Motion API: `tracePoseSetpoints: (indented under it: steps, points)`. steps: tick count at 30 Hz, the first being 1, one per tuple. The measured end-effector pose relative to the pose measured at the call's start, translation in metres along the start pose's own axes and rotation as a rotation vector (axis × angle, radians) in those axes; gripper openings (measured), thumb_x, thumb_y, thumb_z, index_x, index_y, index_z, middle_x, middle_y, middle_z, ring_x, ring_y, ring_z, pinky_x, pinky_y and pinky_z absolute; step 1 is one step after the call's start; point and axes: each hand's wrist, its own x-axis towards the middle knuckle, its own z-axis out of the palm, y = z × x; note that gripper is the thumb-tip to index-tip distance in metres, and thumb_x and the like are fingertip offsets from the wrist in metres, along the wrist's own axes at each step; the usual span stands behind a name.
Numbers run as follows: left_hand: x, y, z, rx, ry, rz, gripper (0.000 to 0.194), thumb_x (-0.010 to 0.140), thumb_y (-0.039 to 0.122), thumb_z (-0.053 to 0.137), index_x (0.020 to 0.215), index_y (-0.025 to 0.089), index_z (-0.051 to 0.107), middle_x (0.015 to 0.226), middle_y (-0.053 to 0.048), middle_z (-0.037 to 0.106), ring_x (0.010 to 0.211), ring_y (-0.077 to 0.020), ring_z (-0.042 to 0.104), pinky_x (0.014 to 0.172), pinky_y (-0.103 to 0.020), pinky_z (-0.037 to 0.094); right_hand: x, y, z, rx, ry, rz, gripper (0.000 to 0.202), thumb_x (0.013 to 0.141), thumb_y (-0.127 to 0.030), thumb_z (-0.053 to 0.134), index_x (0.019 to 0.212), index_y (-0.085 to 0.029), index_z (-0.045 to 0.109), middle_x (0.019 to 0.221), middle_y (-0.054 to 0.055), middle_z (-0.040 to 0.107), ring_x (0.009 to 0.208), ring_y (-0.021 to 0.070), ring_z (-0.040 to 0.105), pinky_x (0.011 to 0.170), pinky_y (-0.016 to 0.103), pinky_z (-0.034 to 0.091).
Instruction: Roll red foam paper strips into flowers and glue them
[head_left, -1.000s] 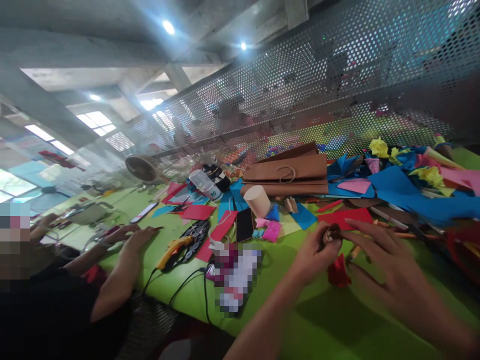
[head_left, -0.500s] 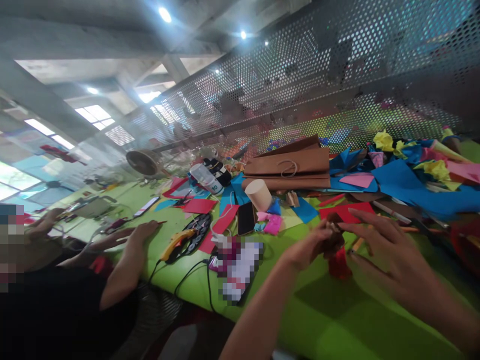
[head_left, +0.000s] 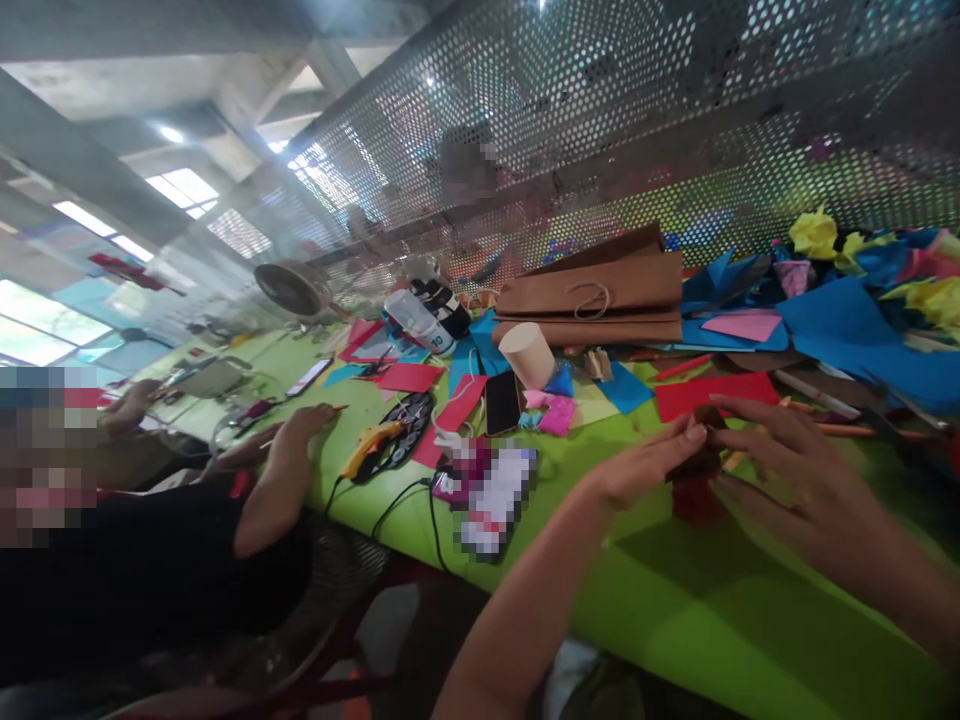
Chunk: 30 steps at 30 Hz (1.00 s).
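Note:
My left hand [head_left: 656, 465] pinches a small dark brown piece [head_left: 703, 455], its thumb and fingers pressed around it. Beneath this hangs a red piece [head_left: 697, 503], close over the green tabletop; whether the two are joined is hidden by my fingers. My right hand [head_left: 799, 475] comes in from the other side with fingers stretched and apart, the fingertips at the brown piece's right edge. Behind both hands lies a flat red sheet [head_left: 716, 395].
A masked phone [head_left: 499, 500], a dark phone [head_left: 502, 403], a cream cylinder [head_left: 527, 355] and a yellow glue gun [head_left: 375, 442] with cables lie leftward. Folded brown sheets [head_left: 592, 300] and blue paper [head_left: 862, 320] are behind. Another person's arm [head_left: 277, 480] rests on the table at left.
The view has shifted a little. My left hand has turned flatter over the brown piece, and my right fingertips have come closer to it.

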Motion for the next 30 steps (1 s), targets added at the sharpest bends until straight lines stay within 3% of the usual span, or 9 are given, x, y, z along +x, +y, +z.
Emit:
tracePoseSetpoints:
  steps: [3,7,12,15,19,26,30]
  points:
    - [-0.004,0.007,0.005,0.003,-0.028,-0.006,0.070,0.092,0.064,0.068,0.141,0.015,0.066,0.153,-0.015,0.060,0.148,-0.0350,0.047,0.127,-0.050,0.033,-0.002,0.005,0.004,0.022,-0.011,0.021,0.031,0.102,-0.035,0.060,0.133,-0.034,0.063,0.147,0.011,0.059,0.132,0.0352,0.060,0.106,0.061,0.049]
    - [-0.006,0.010,0.006,0.018,-0.058,0.008,0.068,0.093,0.064,0.067,0.146,0.022,0.064,0.155,-0.011,0.059,0.149,-0.0336,0.047,0.127,-0.049,0.034,-0.004,0.011,0.009,0.018,0.000,-0.002,0.031,0.101,-0.029,0.060,0.132,-0.033,0.064,0.147,0.010,0.060,0.131,0.0355,0.061,0.105,0.059,0.049]
    - [-0.002,0.002,0.003,-0.087,-0.153,0.054,0.078,0.083,0.067,0.077,0.148,0.026,0.062,0.142,-0.011,0.066,0.140,-0.0332,0.054,0.119,-0.047,0.042,-0.003,0.007,0.008,-0.006,0.039,-0.036,0.031,0.101,-0.025,0.060,0.130,-0.034,0.066,0.148,0.010,0.060,0.129,0.0361,0.061,0.101,0.059,0.049]
    - [0.003,-0.006,-0.001,-0.093,-0.212,0.087,0.084,0.074,0.053,0.091,0.148,0.028,0.059,0.132,-0.009,0.068,0.126,-0.0286,0.062,0.112,-0.043,0.046,-0.002,0.001,0.003,0.069,0.083,0.007,0.026,0.103,-0.028,0.060,0.126,-0.035,0.070,0.148,0.009,0.059,0.132,0.0324,0.060,0.102,0.052,0.052]
    - [0.008,-0.015,-0.007,-0.020,-0.189,0.139,0.075,0.076,0.043,0.091,0.143,0.027,0.061,0.128,-0.007,0.068,0.118,-0.0230,0.063,0.107,-0.037,0.047,0.000,-0.006,-0.003,0.163,0.080,0.116,0.021,0.103,-0.032,0.060,0.120,-0.035,0.071,0.148,0.007,0.057,0.139,0.0289,0.056,0.105,0.045,0.053]
    - [0.003,-0.011,-0.009,0.135,-0.179,0.124,0.074,0.085,0.023,0.077,0.153,0.021,0.049,0.118,-0.007,0.067,0.101,-0.0183,0.062,0.093,-0.031,0.051,0.000,-0.008,-0.001,0.018,0.069,-0.041,0.032,0.100,-0.029,0.063,0.131,-0.035,0.066,0.151,0.011,0.055,0.129,0.0338,0.060,0.102,0.057,0.050]
    - [0.000,-0.009,-0.006,0.187,-0.174,0.154,0.071,0.087,0.020,0.071,0.154,0.019,0.047,0.110,-0.006,0.066,0.096,-0.0171,0.061,0.090,-0.030,0.050,-0.002,-0.009,0.004,0.003,0.029,-0.016,0.035,0.099,-0.031,0.063,0.134,-0.034,0.066,0.154,0.011,0.055,0.132,0.0366,0.056,0.104,0.061,0.050]
